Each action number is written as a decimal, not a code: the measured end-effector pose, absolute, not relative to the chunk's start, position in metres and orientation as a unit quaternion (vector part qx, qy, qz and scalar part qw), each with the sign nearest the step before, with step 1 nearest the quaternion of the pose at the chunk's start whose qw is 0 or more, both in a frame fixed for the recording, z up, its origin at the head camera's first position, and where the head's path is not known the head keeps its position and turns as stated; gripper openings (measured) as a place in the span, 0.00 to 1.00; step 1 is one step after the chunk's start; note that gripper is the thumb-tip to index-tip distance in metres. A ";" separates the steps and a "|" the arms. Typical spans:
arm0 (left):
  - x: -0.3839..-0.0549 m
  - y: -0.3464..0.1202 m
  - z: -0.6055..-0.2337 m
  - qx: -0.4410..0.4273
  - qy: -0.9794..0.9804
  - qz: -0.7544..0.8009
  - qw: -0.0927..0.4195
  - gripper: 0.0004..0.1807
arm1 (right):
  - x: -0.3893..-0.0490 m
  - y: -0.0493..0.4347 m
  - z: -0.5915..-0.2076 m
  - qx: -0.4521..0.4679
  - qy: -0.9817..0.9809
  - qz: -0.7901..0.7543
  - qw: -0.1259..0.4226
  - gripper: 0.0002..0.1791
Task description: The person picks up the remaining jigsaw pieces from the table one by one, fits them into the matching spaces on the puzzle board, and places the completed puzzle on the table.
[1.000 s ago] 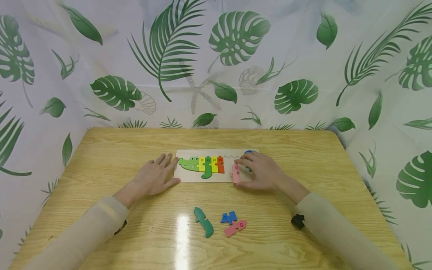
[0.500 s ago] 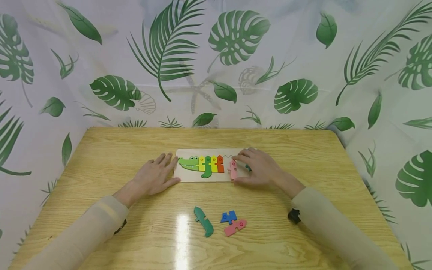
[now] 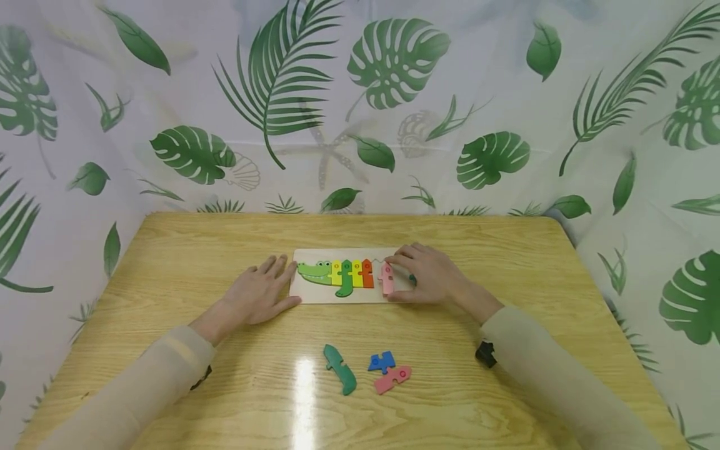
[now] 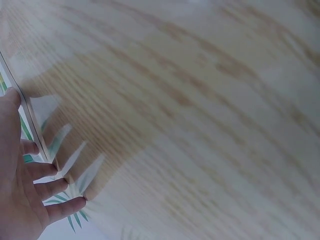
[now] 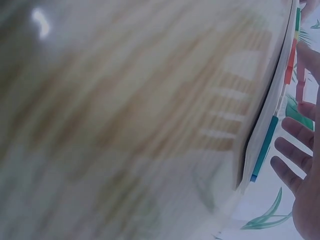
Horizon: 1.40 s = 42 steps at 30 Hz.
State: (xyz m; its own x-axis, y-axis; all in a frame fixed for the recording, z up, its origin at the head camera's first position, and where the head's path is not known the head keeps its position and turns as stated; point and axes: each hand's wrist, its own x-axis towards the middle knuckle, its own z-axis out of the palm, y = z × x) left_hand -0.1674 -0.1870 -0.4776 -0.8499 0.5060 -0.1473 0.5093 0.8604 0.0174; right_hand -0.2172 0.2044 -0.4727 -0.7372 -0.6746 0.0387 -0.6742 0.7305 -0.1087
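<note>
Right hand [image 3: 425, 275] shifted pinched pink piece [image 3: 387, 282] leftward

So the desk [image 3: 506, 262] is finished in light yellowish wood grain, with the far right corner rounded off. It's boxed in at the back and both sides by a white sheet [image 3: 337, 62], printed all over with green leaves plus a faint starfish [image 3: 327, 149]. Some creases can be seen. A bright streak of light [image 3: 304, 400] is reflected off the near part of the desktop.
</note>
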 end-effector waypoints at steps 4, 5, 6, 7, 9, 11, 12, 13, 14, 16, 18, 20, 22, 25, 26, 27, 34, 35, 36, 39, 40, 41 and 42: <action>-0.167 -0.187 -0.478 0.263 0.962 -0.013 0.072 0.44 | -0.220 0.204 -0.475 -0.363 0.930 -0.054 0.003 0.44; -0.167 -0.187 -0.478 0.265 0.962 -0.012 0.072 0.44 | -0.220 0.204 -0.475 -0.363 0.930 -0.053 0.004 0.43; -0.167 -0.188 -0.478 0.265 0.961 -0.012 0.072 0.44 | -0.221 0.204 -0.476 -0.362 0.931 -0.053 0.005 0.43; -0.167 -0.188 -0.478 0.266 0.961 -0.011 0.072 0.44 | -0.222 0.204 -0.477 -0.361 0.931 -0.051 0.007 0.43; -0.167 -0.188 -0.479 0.266 0.961 -0.011 0.072 0.44 | -0.223 0.205 -0.478 -0.358 0.933 -0.046 0.010 0.43; -0.168 -0.188 -0.479 0.267 0.961 -0.011 0.072 0.44 | -0.224 0.204 -0.480 -0.355 0.934 -0.043 0.013 0.43; -0.168 -0.188 -0.479 0.267 0.961 -0.011 0.071 0.44 | -0.225 0.204 -0.480 -0.355 0.934 -0.042 0.013 0.43; -0.168 -0.188 -0.479 0.268 0.961 -0.011 0.070 0.44 | -0.225 0.204 -0.480 -0.354 0.934 -0.041 0.014 0.44; -0.168 -0.188 -0.480 0.268 0.961 -0.012 0.069 0.44 | -0.225 0.203 -0.480 -0.353 0.934 -0.042 0.015 0.44; -0.168 -0.188 -0.480 0.269 0.961 -0.013 0.067 0.44 | -0.226 0.202 -0.481 -0.353 0.935 -0.044 0.016 0.44; -0.168 -0.188 -0.480 0.268 0.961 -0.015 0.066 0.44 | -0.227 0.201 -0.480 -0.352 0.935 -0.043 0.017 0.44; -0.168 -0.188 -0.480 0.268 0.961 -0.017 0.065 0.44 | -0.227 0.200 -0.481 -0.352 0.935 -0.042 0.019 0.44; -0.168 -0.189 -0.480 0.267 0.961 -0.017 0.064 0.44 | -0.228 0.198 -0.480 -0.352 0.935 -0.043 0.020 0.44; -0.168 -0.188 -0.481 0.268 0.961 -0.018 0.063 0.44 | -0.227 0.197 -0.480 -0.352 0.935 -0.044 0.021 0.44; -0.168 -0.188 -0.481 0.268 0.961 -0.018 0.063 0.44 | -0.227 0.196 -0.480 -0.351 0.935 -0.046 0.022 0.44; -0.168 -0.188 -0.481 0.267 0.961 -0.018 0.063 0.44 | -0.227 0.196 -0.480 -0.351 0.935 -0.045 0.021 0.44; -0.167 -0.188 -0.480 0.265 0.962 -0.016 0.065 0.44 | -0.227 0.193 -0.477 -0.345 0.937 -0.043 0.030 0.43; -0.167 -0.188 -0.479 0.265 0.962 -0.016 0.065 0.44 | -0.227 0.193 -0.477 -0.343 0.938 -0.043 0.032 0.43; -0.167 -0.188 -0.480 0.266 0.962 -0.016 0.064 0.44 | -0.227 0.192 -0.477 -0.341 0.939 -0.042 0.035 0.43; -0.167 -0.188 -0.480 0.267 0.962 -0.015 0.063 0.44 | -0.228 0.191 -0.478 -0.334 0.941 -0.040 0.041 0.44; -0.167 -0.188 -0.480 0.267 0.961 -0.014 0.062 0.44 | -0.229 0.191 -0.479 -0.332 0.941 -0.040 0.043 0.44; -0.167 -0.188 -0.480 0.267 0.962 -0.014 0.063 0.44 | -0.229 0.191 -0.479 -0.330 0.942 -0.042 0.044 0.44; -0.167 -0.188 -0.480 0.267 0.962 -0.013 0.063 0.44 | -0.229 0.190 -0.479 -0.329 0.942 -0.043 0.044 0.44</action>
State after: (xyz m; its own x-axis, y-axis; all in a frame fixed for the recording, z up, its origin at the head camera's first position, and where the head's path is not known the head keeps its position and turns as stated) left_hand -0.1667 -0.1877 -0.4803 -0.8496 0.5118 -0.1274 0.5150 0.8571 0.0087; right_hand -0.2292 0.1905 -0.4789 -0.7795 -0.6239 -0.0553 -0.6163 0.7798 -0.1102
